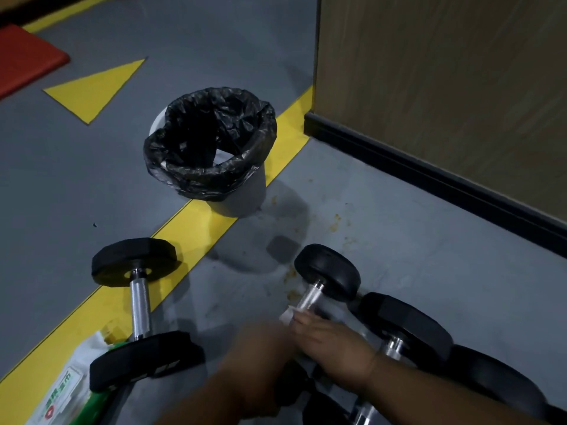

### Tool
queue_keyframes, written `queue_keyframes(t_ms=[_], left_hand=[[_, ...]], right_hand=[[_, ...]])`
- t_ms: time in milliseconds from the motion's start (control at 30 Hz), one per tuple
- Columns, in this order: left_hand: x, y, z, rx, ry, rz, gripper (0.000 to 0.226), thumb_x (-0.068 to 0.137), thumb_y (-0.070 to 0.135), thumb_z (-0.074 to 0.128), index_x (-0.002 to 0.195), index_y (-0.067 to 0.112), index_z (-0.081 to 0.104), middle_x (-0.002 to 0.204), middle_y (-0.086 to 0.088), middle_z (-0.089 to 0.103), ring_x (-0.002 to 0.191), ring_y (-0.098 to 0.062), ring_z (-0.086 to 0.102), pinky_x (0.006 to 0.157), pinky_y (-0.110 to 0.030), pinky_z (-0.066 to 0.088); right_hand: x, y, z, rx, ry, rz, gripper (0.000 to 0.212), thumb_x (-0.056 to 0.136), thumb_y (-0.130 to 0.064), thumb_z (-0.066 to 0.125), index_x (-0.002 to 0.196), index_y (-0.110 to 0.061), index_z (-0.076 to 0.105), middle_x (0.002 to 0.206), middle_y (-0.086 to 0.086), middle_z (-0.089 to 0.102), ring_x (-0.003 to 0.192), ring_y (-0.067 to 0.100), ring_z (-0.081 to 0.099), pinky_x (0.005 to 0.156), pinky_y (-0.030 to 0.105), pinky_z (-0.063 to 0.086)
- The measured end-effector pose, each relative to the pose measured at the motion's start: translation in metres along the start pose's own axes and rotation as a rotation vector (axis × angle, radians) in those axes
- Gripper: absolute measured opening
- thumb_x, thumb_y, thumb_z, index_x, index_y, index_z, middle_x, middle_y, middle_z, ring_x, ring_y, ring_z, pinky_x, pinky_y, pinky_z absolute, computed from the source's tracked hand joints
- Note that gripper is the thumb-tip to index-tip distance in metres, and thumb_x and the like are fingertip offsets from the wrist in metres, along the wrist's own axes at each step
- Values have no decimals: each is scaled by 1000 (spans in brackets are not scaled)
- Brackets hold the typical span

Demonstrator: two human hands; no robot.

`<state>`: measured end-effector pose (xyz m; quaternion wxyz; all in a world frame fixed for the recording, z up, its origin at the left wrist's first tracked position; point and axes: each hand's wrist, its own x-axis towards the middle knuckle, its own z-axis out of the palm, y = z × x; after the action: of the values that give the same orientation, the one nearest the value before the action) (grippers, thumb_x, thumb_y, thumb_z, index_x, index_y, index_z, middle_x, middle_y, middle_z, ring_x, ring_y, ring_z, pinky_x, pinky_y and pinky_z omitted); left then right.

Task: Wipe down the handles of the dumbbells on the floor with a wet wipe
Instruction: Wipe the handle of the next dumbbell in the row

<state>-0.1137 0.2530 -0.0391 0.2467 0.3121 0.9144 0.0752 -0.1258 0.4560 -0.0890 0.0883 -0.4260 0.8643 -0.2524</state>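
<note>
Several dumbbells with black heads and knurled steel handles lie on the grey floor. My right hand [334, 342] grips a white wet wipe [287, 315] wrapped round the handle of the middle dumbbell [327, 271], near its lower half. My left hand [257, 366] is blurred and its fingers curl over the near black head of that same dumbbell. The left dumbbell [140, 308] lies apart, half on the yellow line. Just to the right of my hands lies a third dumbbell [405, 328], and another handle [363, 412] shows at the bottom edge.
A green and white wipe pack [69, 391] lies at the bottom left under the left dumbbell's head. A white bin with a black bag [245, 191] stands behind the dumbbells. A wooden wall panel [445, 87] with a black baseboard closes off the right. A red mat [24, 59] lies far left.
</note>
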Motion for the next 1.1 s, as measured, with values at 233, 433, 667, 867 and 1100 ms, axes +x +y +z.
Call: queue_keyframes(t_ms=[233, 433, 667, 867, 1100], left_hand=[[2, -1, -18, 93, -134, -75, 69, 53, 56, 78, 111, 31, 50, 113, 0, 41, 97, -26, 46, 82, -36, 36], [-2, 25, -23, 106, -169, -149, 66, 65, 36, 83, 122, 23, 53, 131, -11, 39, 114, -34, 43, 99, -43, 32], [-4, 32, -29, 83, -206, -187, 59, 80, 21, 74, 134, 11, 50, 146, -18, 33, 133, -41, 32, 111, -50, 26], [-10, 32, -15, 100, -108, -152, 83, 66, 34, 78, 136, 15, 38, 137, -13, 37, 119, -32, 41, 104, -44, 33], [-9, 21, -1, 103, 15, -63, 71, 58, 48, 74, 119, 24, 45, 123, -2, 44, 107, -25, 44, 86, -39, 32]], right_hand=[[7, 32, -24, -248, -60, 278, 76, 73, 7, 62, 146, -7, 45, 152, 5, 43, 143, 23, 36, 119, 18, 0], [28, -2, -89, -174, -502, 389, 63, 99, -3, 45, 156, -15, 22, 164, 3, 15, 150, 19, 13, 119, 29, 9], [15, -44, -120, -128, -397, 495, 49, 100, -4, 42, 148, -12, 42, 154, 4, 39, 140, 19, 36, 116, 30, 26], [-21, -46, -114, 17, -233, 568, 78, 88, 14, 43, 155, -22, 28, 157, -10, 33, 141, 4, 33, 106, 6, 19], [-11, -20, -64, 80, -78, 462, 83, 80, 18, 48, 154, -10, 23, 160, 0, 18, 150, 12, 16, 115, 10, 3]])
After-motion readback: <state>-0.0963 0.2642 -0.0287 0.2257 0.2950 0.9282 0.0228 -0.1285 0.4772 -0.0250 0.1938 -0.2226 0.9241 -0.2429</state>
